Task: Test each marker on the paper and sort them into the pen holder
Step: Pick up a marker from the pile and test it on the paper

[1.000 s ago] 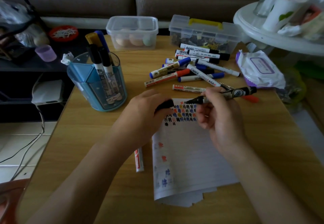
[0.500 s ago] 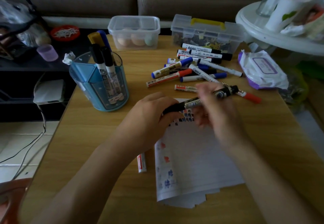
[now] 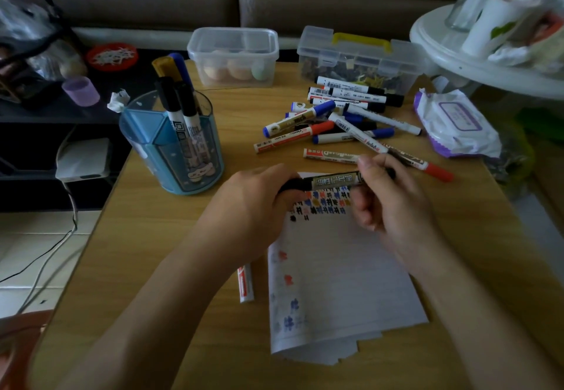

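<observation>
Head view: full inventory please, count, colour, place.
black marker with gold label: one, held level above the paper's top
white paper sheet: one, coloured test marks, table centre
blue translucent plastic pen holder: one, table left
markers in the holder: four showing, black, gold, blue caps
loose markers: overlapping pile, blue, black, red caps, behind the paper
red-and-white marker: one, left of the paper
clear plastic box: one, table's far edge
clear case with yellow handle: one, beside the box
wipes pack: one, white and purple, table right
wooden table: one, tan
left hand: grips the marker's black end
right hand: grips its other end
</observation>
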